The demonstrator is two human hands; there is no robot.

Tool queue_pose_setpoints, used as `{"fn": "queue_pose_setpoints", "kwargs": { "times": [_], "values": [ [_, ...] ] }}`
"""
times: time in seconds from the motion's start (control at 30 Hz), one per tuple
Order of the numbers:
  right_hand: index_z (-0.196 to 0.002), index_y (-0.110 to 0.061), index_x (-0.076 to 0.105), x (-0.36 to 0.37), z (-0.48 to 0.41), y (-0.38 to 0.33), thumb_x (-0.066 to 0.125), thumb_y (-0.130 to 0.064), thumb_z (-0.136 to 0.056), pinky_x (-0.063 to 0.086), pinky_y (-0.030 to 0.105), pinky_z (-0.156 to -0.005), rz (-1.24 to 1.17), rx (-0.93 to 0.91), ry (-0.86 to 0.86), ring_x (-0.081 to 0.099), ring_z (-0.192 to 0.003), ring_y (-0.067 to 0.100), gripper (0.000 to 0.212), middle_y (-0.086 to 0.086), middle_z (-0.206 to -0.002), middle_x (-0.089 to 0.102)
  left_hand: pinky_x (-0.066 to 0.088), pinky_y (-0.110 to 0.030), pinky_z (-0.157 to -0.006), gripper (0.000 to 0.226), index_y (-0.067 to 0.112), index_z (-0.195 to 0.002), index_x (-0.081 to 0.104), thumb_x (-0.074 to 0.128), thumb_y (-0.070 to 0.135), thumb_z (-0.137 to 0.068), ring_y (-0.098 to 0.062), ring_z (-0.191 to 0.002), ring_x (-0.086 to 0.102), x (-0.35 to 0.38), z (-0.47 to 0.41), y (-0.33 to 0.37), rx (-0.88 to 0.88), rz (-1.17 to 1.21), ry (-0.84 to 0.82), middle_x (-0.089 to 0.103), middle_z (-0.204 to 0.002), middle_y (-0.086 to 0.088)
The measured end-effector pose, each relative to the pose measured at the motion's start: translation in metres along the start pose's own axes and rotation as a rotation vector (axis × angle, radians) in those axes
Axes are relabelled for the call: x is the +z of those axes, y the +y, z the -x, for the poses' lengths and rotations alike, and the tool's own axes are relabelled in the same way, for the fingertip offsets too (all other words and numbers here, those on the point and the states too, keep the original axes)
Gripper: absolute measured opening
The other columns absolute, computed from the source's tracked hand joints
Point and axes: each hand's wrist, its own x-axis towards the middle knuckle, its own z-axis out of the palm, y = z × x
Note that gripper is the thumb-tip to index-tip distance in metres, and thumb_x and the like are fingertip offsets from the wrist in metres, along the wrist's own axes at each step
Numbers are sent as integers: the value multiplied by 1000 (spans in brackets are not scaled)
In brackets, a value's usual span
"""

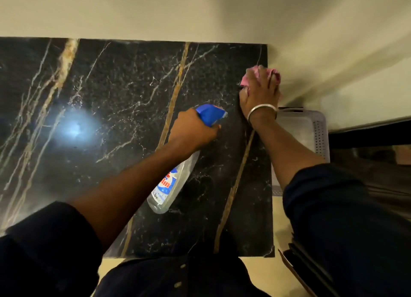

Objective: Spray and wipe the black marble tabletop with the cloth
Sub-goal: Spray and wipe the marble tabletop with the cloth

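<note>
While glare spot shines on left of black marble tabletop (111,85), left hand (193,130) mid-frame grips spray bottle (175,181) at neck, fingers curled round it, blue nozzle aimed right. Right hand (260,92), bangle (262,108) on wrist, presses pink cloth (249,77) onto tabletop's far right corner, fingers extended flat over it. White basket (311,123) just beside table's right edge.

White perforated basket (320,139) beside cream wall (200,12), beige floor (282,216)
</note>
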Motion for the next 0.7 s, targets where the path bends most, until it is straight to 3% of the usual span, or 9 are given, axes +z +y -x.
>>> {"fn": "queue_pose_setpoints", "kwargs": {
  "times": [0.17,0.37,0.7],
  "values": [
    [-151,-31,28,-11,-58,-13,40,-37,-90,15,58,-117,7,8,24,13,-145,45,62,8,-162,16,45,-20,-62,44,19,-111,62,75,43,-75,-8,-74,63,-5,-19,4,-30,9,59,66,-86,4],
    [-150,-29,29,-16,-70,-14,43,-35,-92,17,60,-116,-15,-1,27,13,-145,46,60,13,-160,19,37,-13,-51,36,17,-103,62,74,39,-79,-3,-60,56,-14,-9,5,-37,39,81,61,-74,6],
    [-152,-30,25,6,74,11,39,-41,-91,21,61,-114,-50,-38,1,15,-145,43,64,9,-161,19,40,-17,-55,25,16,-97,61,72,32,-81,-5,-61,57,-17,19,-1,31,44,60,59,-72,4]
  ]
}}
